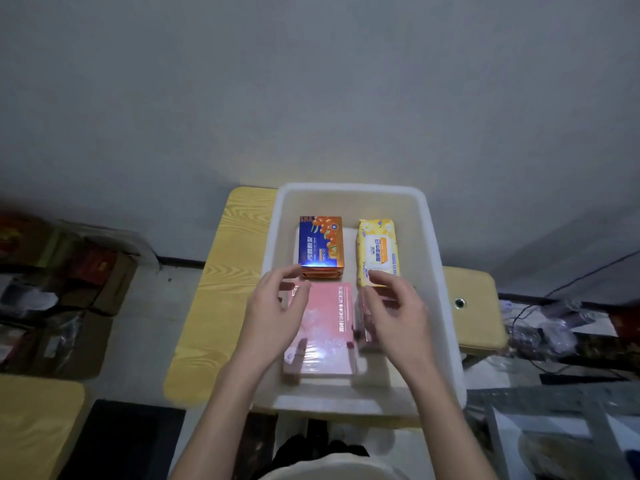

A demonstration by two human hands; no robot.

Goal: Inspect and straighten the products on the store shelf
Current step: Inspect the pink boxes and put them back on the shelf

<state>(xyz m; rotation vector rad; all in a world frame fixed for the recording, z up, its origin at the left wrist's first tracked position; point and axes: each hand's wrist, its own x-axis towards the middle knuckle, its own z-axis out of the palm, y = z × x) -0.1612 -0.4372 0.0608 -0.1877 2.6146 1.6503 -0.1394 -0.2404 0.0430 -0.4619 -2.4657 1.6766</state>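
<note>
A pink shrink-wrapped box (323, 329) lies flat in the near half of a white plastic bin (440, 271), with the left hand (277, 313) hovering over its left edge and the right hand (394, 313) over its right edge, both with fingers spread and curled and gripping nothing. Behind it, a blue-and-orange carton (321, 245) sits just past its far edge and a yellow wipes pack (377, 251) lies beside that carton with a narrow gap between, some bare bin floor showing toward the far wall. The bin rests on a wood-grain table (221, 271), whose top stays open to the left, with cardboard boxes (69, 289) on the floor beyond.
</note>
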